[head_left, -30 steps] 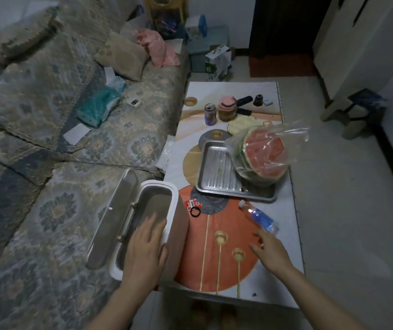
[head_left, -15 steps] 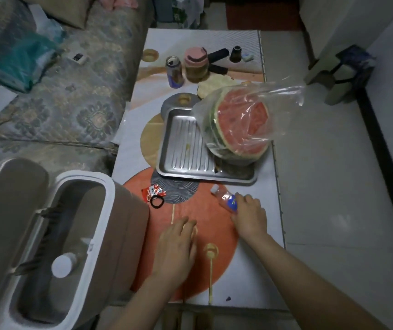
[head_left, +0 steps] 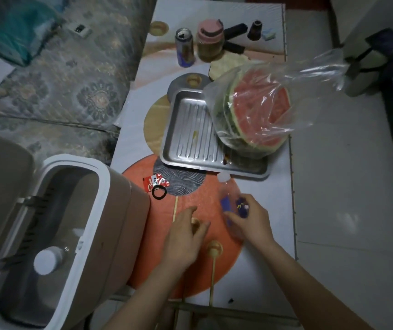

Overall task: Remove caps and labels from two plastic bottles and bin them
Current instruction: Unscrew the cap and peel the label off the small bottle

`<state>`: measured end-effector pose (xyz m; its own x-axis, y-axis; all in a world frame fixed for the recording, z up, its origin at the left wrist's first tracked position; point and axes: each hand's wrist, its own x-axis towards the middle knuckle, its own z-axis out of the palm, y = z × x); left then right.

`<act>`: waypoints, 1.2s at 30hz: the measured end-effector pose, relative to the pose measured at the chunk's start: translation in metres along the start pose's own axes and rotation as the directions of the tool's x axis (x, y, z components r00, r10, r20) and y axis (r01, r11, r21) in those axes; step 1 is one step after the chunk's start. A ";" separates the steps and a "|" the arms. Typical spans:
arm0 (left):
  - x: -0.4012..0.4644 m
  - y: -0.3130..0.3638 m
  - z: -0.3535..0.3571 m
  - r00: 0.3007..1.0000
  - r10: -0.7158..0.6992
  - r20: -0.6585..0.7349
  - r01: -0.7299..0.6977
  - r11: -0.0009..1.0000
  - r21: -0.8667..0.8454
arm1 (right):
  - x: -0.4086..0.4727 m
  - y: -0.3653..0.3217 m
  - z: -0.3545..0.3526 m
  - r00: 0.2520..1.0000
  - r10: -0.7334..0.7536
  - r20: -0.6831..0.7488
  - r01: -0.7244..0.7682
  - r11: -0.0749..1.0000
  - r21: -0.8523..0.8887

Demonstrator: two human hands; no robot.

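Note:
A clear plastic bottle (head_left: 229, 198) with a white cap and a blue label is in my right hand (head_left: 250, 220), which grips its lower body just above the table's orange circle. My left hand (head_left: 186, 236) hovers beside it to the left, fingers loosely curled and holding nothing. The bin (head_left: 100, 210), white-rimmed with its lid swung open, stands at the left. Inside it lies another bottle (head_left: 48, 258) with a white cap. A red torn label (head_left: 154, 183) and a black ring lie on the table near the bin.
A steel tray (head_left: 186, 139) holds a cut watermelon in a clear bag (head_left: 257, 115). Behind it stand a drink can (head_left: 184, 51) and a pink-lidded jar (head_left: 208, 44). A patterned sofa (head_left: 60, 79) runs along the left; tiled floor lies right of the table's edge.
My left hand left the bin and came over the table. My right hand reached the bottle, closed round it and lifted it toward me. The view tilted downward.

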<state>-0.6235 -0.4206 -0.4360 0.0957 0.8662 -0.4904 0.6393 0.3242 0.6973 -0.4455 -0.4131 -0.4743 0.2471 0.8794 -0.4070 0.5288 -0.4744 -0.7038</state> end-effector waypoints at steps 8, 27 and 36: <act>-0.034 0.082 -0.039 0.983 -0.030 0.180 0.111 0.880 -0.462 | -0.099 -0.080 -0.044 0.996 -0.092 0.011 0.087 0.970 0.228; -0.161 0.145 -0.131 0.857 0.494 -0.145 -0.499 0.866 0.002 | -0.181 -0.222 -0.175 0.899 -0.436 -0.050 0.435 0.900 -0.026; -0.178 0.145 -0.159 0.850 0.526 0.002 -0.523 0.846 -0.101 | -0.209 -0.233 -0.181 0.796 -0.603 0.059 0.606 0.794 -0.053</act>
<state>-0.6688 -0.4673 -0.1642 0.4195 0.9063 -0.0515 0.4136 -0.1403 0.8996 -0.4731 -0.4786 -0.1195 -0.1700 0.9832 0.0664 0.6123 0.1582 -0.7747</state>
